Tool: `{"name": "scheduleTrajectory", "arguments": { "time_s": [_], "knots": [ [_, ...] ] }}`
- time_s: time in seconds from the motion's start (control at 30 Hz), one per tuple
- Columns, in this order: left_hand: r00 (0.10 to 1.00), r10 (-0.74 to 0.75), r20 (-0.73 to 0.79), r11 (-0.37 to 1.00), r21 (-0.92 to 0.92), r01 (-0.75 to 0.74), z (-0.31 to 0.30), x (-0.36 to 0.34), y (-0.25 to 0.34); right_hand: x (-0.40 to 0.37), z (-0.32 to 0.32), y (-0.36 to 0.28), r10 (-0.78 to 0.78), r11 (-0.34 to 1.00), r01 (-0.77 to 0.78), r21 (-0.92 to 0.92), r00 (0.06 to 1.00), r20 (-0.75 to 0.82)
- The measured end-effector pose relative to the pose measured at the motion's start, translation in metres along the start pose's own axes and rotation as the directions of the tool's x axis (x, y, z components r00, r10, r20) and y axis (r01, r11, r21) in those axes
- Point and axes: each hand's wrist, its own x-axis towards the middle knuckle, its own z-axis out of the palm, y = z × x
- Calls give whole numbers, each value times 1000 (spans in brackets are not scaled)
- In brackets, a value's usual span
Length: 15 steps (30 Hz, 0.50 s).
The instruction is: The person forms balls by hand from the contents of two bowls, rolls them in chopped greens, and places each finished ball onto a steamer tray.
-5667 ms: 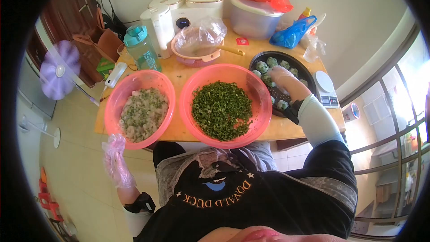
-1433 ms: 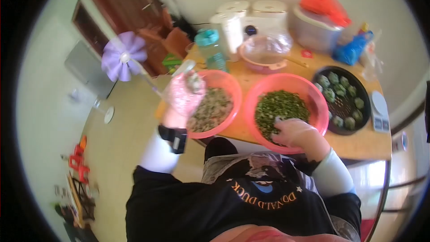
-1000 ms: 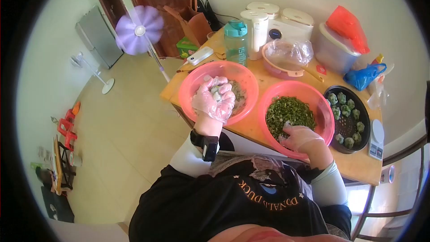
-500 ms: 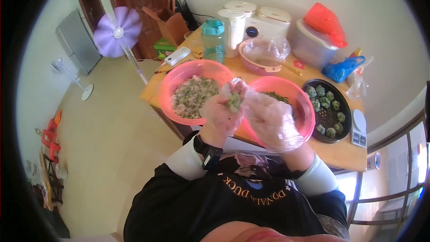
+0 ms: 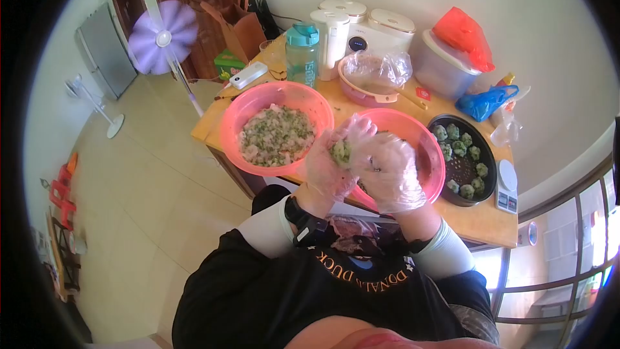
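My left hand (image 5: 329,165), in a clear plastic glove, is cupped around a pale green lump of food (image 5: 340,152). Close beside it, my right hand (image 5: 392,171) is also gloved, its fingers curled in toward the lump; a small dark bit shows at its fingers, but what they hold is hidden. Both hands are over the near edges of two pink bowls. The left bowl (image 5: 234,145) contains a chopped white and green mixture (image 5: 278,134). Behind my right hand stands the other pink bowl (image 5: 434,155), its contents mostly covered.
Right of the bowls, a round black pan (image 5: 492,178) holds several green balls (image 5: 459,148) beside a kitchen scale (image 5: 507,184). Behind stand a teal bottle (image 5: 302,55), a bag-lined pink basin (image 5: 368,94), a white appliance (image 5: 381,32) and a lidded tub (image 5: 444,68). A purple fan (image 5: 163,39) stands left.
My right hand has come in closer to the lump in my left hand, its fingers more curled. The whole view has shifted slightly.
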Motion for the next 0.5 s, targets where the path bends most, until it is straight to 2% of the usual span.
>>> {"name": "scheduleTrajectory", "arguments": {
  "time_s": [0.03,0.1,0.13,0.17,0.23,0.37,0.5],
  "knots": [
    [999,-24,34,1000,-9,25,-3,1,0,3,2,-1,1,1000,-1,-3,1000,6],
    [996,-56,74,998,-20,58,-12,2,-1,13,12,-6,-85,996,90,0,940,-331],
    [972,-40,232,999,25,35,-19,2,-2,15,20,-2,-153,970,96,-222,954,-259],
    [922,-32,386,998,67,7,-24,3,-3,17,17,-5,-175,963,144,-229,977,-122],
    [922,-44,384,997,68,19,-23,5,-6,18,32,-14,-93,962,72,-262,993,-70],
    [932,-42,359,997,73,17,-20,7,-10,11,38,-7,-74,979,68,-191,997,-25],
    [944,-35,327,997,71,12,-16,8,-17,6,38,4,-74,957,61,-284,997,-37]
  ]
}}
